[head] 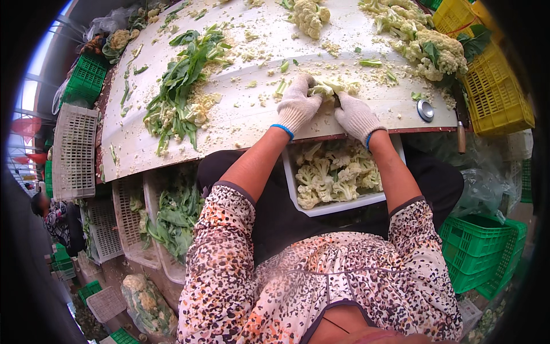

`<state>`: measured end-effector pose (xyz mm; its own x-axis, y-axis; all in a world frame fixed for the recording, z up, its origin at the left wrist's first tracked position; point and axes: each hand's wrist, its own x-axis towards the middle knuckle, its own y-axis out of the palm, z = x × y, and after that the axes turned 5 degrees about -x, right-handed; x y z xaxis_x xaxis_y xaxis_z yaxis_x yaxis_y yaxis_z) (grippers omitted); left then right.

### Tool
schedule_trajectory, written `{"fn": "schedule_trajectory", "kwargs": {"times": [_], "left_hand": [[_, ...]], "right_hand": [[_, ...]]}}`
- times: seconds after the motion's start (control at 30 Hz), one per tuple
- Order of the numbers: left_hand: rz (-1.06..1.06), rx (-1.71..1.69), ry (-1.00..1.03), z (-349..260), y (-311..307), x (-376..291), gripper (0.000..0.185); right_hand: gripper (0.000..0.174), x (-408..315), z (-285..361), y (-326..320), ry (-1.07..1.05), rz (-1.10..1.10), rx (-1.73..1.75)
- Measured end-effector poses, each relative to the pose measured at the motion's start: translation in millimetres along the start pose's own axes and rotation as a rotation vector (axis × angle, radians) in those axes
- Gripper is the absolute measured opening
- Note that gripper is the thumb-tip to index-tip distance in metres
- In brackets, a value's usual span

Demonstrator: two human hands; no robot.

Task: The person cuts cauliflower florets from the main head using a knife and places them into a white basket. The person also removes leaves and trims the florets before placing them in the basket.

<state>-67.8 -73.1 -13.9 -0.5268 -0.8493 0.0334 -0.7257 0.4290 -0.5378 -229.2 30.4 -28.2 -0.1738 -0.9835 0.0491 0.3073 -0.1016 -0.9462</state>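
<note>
My left hand [299, 101], in a white knitted glove with a blue cuff edge, is closed on a piece of cauliflower [328, 88] low over the near part of the white table [258, 103]. On the piece's other side is my right hand [357, 112], gloved alike, its fingers closed around something small and dark, mostly hidden; whether it is a blade I cannot tell. Below the table edge, between the knees, a white tub [307, 211] holds cut cauliflower florets [324, 178]. Cauliflower heads [444, 51] lie at the table's right, another head [308, 18] at the far side.
Cauliflower leaves [178, 86] lie in a heap on the left. A round metal lid-like object [425, 110] and a wooden handle [461, 137] are at the right edge, near yellow crates [498, 90]. Green crates [477, 249] stand lower right. A person [64, 219] is far left.
</note>
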Motion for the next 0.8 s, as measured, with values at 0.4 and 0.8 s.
{"fn": "schedule_trajectory", "kwargs": {"times": [0.4,0.8], "left_hand": [[0.212,-0.134,0.163,1,-14,-21,0.041],[0.343,0.239,0.378,-21,-1,-19,0.086]], "right_hand": [[0.024,-46,0,-87,0.493,0.437,1.125],[0.040,32,-58,-62,0.044,0.010,0.419]]}}
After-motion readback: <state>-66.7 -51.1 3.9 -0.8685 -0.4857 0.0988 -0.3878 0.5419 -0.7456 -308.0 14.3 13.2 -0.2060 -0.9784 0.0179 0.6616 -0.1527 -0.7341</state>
